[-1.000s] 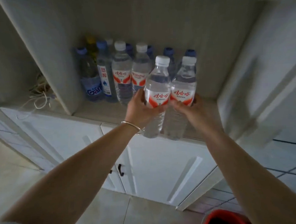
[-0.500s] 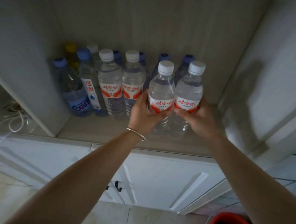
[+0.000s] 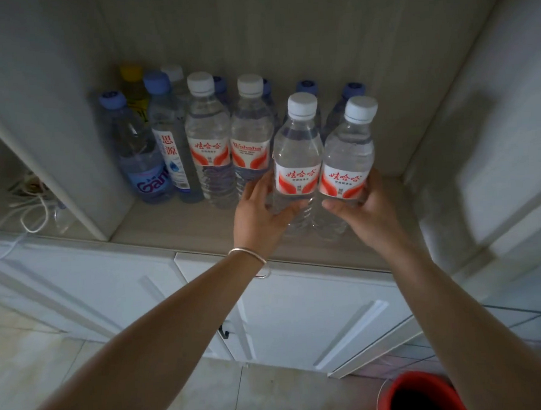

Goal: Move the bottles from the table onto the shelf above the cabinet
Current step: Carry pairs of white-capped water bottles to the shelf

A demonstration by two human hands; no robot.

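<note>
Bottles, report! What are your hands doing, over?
Left hand grips one white-capped bottle, right hand grips another. Both low over the shelf. Open spot ahead, earlier bottles stand left.

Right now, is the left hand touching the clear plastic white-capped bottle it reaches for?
Touching. The head view shows the left hand with fingers curled round the clear plastic white-capped bottle below its red-and-white label.

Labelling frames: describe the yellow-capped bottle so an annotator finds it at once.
Find the shelf above the white cabinet, then the cluster of bottles at its left end. The yellow-capped bottle stands in the back row, near the left wall. Its cap is the only yellow one; the rest are blue or white.
</note>
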